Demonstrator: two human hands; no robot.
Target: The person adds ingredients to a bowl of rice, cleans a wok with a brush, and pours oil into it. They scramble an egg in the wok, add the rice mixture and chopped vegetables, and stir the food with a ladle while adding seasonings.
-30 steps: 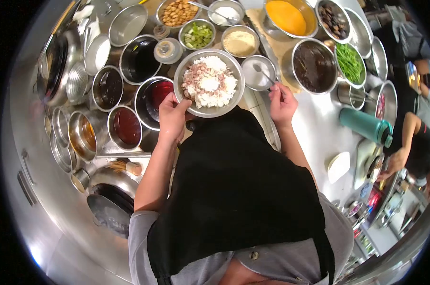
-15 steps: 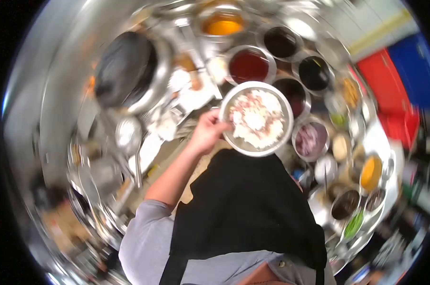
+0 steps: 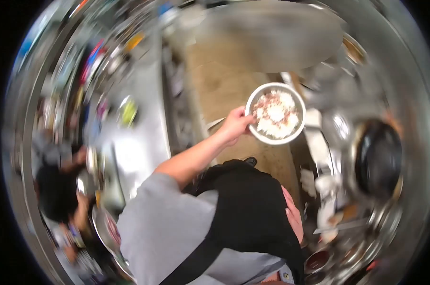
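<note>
A round metal bowl (image 3: 275, 113) holds a white and reddish-pink food mixture, its open side toward the camera. My left hand (image 3: 238, 124) grips the bowl's left rim, with my arm stretched forward over the brown floor. Low at my right side, beside the black apron, my right hand (image 3: 292, 213) shows in part. Its visible fingers lie straight and hold nothing that I can see.
A black wok (image 3: 379, 159) sits on the stove side at the right, near white cloths (image 3: 318, 142). At the left runs a steel counter (image 3: 146, 99) with a green item (image 3: 128, 112). Two people's arms or hands cannot be separated clearly; a co-worker (image 3: 55, 185) stands far left.
The view has swung round, from the sauce containers to the floor and the steel counter. The bowl is still in my left hand. My right hand has come into view.
</note>
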